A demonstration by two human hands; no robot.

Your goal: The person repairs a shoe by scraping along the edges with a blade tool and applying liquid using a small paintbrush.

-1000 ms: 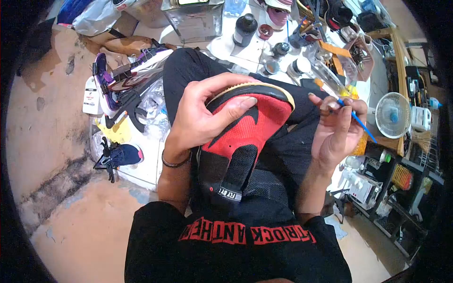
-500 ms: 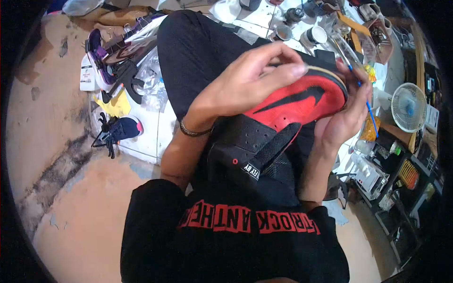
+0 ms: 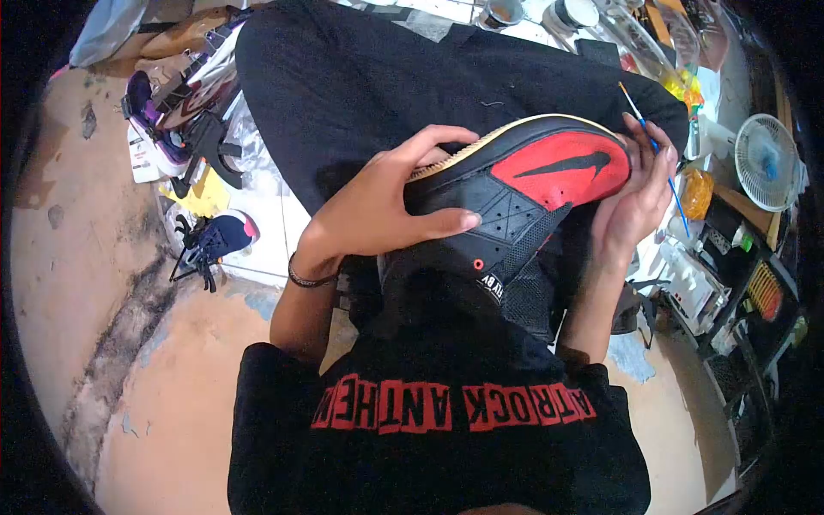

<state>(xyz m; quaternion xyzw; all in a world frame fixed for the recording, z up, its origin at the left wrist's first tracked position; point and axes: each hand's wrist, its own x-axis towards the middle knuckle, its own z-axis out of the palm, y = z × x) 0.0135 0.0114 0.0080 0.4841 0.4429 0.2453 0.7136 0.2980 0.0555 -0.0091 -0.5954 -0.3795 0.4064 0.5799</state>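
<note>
A black and red sneaker lies on its side across my lap, its pale sole edge facing away from me. My left hand is closed round the heel half, thumb on the black upper and fingers over the sole edge. At the red toe end, my right hand supports the shoe with its palm and fingers. A thin paintbrush with a blue handle is held between the fingers of that same hand, bristle tip pointing up and away. The shoe's underside is hidden.
At the left are a purple sneaker and a dark blue shoe with clips. Open cups stand beyond my legs. To the right are a white fan and a black rack of supplies.
My left hand has moved from the toe's sole edge back to the heel half. The shoe has tilted, showing more sole edge. My right hand keeps the paintbrush at the toe.
</note>
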